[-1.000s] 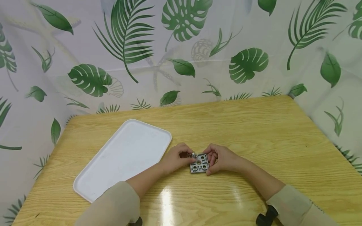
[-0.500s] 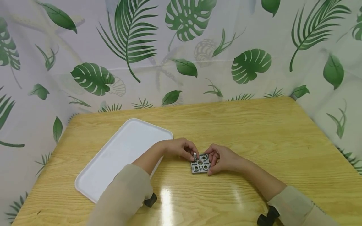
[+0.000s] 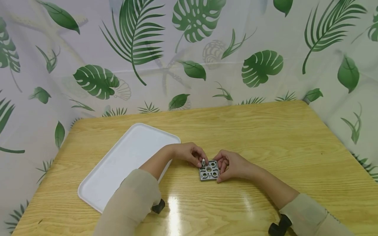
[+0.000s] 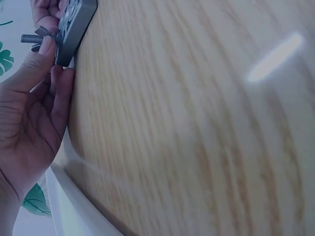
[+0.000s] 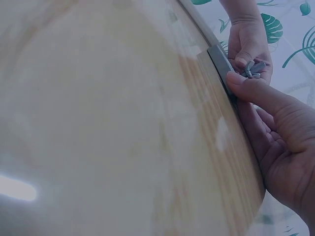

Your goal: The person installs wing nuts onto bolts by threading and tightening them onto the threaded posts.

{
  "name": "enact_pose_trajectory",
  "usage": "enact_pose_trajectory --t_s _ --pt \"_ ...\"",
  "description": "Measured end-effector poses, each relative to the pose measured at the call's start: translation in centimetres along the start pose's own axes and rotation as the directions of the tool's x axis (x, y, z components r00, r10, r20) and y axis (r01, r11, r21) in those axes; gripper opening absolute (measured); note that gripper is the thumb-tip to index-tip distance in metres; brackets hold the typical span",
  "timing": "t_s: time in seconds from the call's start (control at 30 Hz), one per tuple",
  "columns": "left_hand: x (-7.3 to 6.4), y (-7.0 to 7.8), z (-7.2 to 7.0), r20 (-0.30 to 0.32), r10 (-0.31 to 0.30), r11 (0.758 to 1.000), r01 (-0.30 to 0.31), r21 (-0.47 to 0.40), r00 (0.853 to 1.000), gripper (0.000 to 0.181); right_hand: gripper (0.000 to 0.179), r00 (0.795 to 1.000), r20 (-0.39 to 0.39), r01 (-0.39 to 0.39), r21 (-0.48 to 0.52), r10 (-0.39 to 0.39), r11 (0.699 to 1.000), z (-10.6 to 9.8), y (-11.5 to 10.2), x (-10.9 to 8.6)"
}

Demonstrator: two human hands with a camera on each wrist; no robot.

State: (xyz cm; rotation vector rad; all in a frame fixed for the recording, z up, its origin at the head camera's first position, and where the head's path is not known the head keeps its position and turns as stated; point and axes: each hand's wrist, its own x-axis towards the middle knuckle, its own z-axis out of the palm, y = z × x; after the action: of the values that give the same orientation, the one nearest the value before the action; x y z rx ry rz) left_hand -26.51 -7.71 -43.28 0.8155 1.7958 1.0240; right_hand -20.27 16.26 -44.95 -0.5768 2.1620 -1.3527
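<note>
A square grey metal plate (image 3: 209,175) with round holes and cut channels lies flat on the wooden table. From its far left corner a threaded bolt (image 4: 30,38) sticks up, carrying a wing nut (image 4: 43,31). The thumb and fingers of my left hand (image 3: 189,152) pinch the wing nut at that corner. On the opposite side, my right hand (image 3: 235,166) grips the plate's right edge, thumb at the near corner and fingers behind. Seen from the right wrist, the wing nut's wings (image 5: 257,68) show between the two hands. Left fingers partly hide the nut.
A white rectangular tray (image 3: 118,170) lies at an angle on the left of the table (image 3: 265,131), partly under my left forearm. Leaf-printed cloth (image 3: 224,75) hangs behind the table and along its sides.
My left hand has shifted its grip around the bolt, its wrist and forearm swinging up and away from me. In the last half second it moves only slightly. My right hand stays on the plate.
</note>
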Motion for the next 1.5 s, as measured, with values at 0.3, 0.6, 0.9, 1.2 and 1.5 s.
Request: enact_pose_trajectory --t_s 0.3,0.6,0.9,1.2,1.5 --pt "-1.3 -0.6 1.0 -0.215 -0.045 0.998 0.036 -0.042 0.976 0.036 0.064 1.0 0.004 0.03 0.043 -0.031 0.999 0.0 0.3 0.0" --pt "-2.5 -0.4 5.0 -0.517 0.005 1.0 -0.009 -0.005 0.856 0.032 0.063 0.999 -0.001 0.032 0.037 -0.032 0.999 0.0 0.3 -0.1" --pt "-1.5 -0.3 9.4 -0.809 0.039 0.999 -0.052 0.01 0.586 0.043 0.064 0.999 0.003 0.042 0.031 -0.042 0.999 0.0 0.3 -0.1" --pt "-0.5 -0.1 10.7 -0.872 0.073 0.997 -0.039 0.062 0.483 0.035 0.062 0.999 -0.004 0.035 0.018 -0.034 0.999 -0.1 0.2 -0.2" --pt "-0.5 -0.2 10.2 -0.858 0.074 0.997 -0.039 0.063 0.508 0.023 0.062 0.999 -0.005 0.033 0.021 -0.033 0.999 -0.1 0.1 -0.2"
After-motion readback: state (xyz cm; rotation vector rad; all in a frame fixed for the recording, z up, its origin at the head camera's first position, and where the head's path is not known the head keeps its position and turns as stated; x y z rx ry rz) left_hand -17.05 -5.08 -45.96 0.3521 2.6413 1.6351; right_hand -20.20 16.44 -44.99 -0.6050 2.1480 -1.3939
